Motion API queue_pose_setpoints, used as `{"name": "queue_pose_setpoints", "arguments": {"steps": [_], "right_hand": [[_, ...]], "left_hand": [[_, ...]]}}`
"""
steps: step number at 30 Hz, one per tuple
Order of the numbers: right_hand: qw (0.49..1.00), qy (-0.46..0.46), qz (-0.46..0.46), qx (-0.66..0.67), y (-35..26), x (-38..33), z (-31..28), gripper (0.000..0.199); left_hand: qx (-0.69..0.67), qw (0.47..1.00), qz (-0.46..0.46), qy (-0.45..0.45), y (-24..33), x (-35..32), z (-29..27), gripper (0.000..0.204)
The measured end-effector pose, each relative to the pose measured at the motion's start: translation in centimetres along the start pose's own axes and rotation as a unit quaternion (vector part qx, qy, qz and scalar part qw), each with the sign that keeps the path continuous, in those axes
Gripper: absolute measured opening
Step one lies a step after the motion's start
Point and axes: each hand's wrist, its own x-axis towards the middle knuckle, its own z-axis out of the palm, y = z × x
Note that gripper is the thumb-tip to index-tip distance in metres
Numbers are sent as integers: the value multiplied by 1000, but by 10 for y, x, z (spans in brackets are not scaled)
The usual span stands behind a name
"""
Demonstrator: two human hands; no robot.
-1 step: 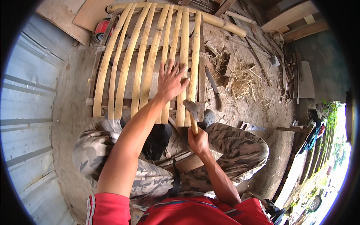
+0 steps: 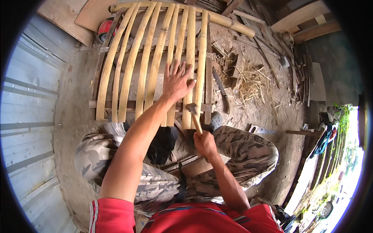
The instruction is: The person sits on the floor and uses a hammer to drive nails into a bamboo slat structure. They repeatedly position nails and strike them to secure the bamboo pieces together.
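Observation:
My left hand [image 2: 178, 81] lies flat with its fingers spread across several split bamboo slats [image 2: 157, 58], toward the right side of the row. In my right hand [image 2: 206, 144] is a hammer [image 2: 197, 121], gripped by its wooden handle. Its metal head is over the near end of a slat [image 2: 187, 116] on the right; whether the two touch I cannot tell. The slats run away from me, side by side with gaps, across the crosspieces of a wooden frame [image 2: 208, 85]. Any nail under the hammer head is too small to make out.
A thick bamboo pole [image 2: 233, 25] lies across the far end. To the right of the frame are a long-bladed knife [image 2: 220, 87], a heap of shavings [image 2: 254, 87] and a handsaw [image 2: 260, 129]. A red round object [image 2: 105, 29] stands far left, near a corrugated metal wall [image 2: 29, 101].
The hammer head has shifted slightly left over the slat's near end, and my right hand has moved a little with it. My left hand stays on the slats.

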Motion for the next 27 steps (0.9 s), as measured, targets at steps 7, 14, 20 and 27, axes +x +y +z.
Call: {"name": "queue_pose_setpoints", "arguments": {"steps": [7,14,20,27], "right_hand": [[997,32,-25,-72,36,21,11,33],[707,10,-401,-583,46,53,-68,11],[930,-123,-80,-338,-52,64,-130,31],[937,-89,-124,-315,-49,113,-72,35]], "left_hand": [[-5,1000,15,13,2,16,-3,61],[-40,998,50,27,-2,-8,5,58],[-34,993,103,37,1,-86,-1,64],[-42,929,366,42,-11,-183,6,42]]}}
